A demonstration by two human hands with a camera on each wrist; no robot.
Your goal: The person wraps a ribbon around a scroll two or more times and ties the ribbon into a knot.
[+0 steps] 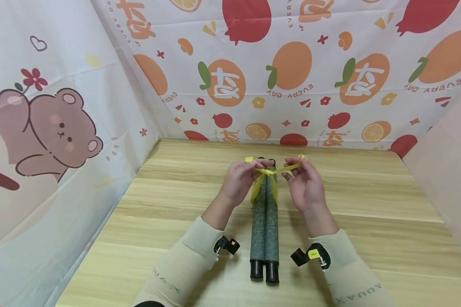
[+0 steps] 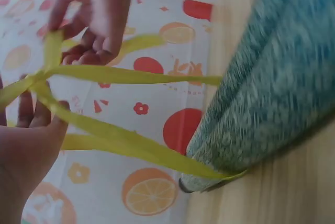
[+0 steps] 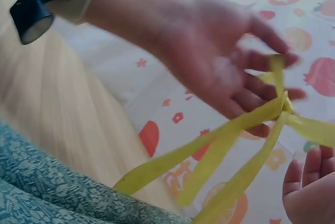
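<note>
Two parallel rolls of green patterned material (image 1: 258,226), like a scroll rolled from both sides, lie lengthwise with black end caps (image 1: 272,273) toward me. A yellow ribbon (image 2: 131,143) runs round the rolls near their far end. Its knot (image 1: 269,172) is held up above them, with two tails hanging down. My left hand (image 1: 238,181) pinches the ribbon between thumb and finger left of the knot; the right wrist view shows the left fingers (image 3: 264,59) at it. On the other side my right hand (image 1: 308,187) pinches a stretched length of ribbon, its fingers curled.
The rolls rest on a light wood-grain table (image 1: 169,200). Behind it hangs a white fruit-print cloth (image 1: 261,115); a bear-print cloth (image 1: 111,98) hangs at the left. Small black cameras are strapped at both wrists, including a right wrist camera (image 1: 300,257).
</note>
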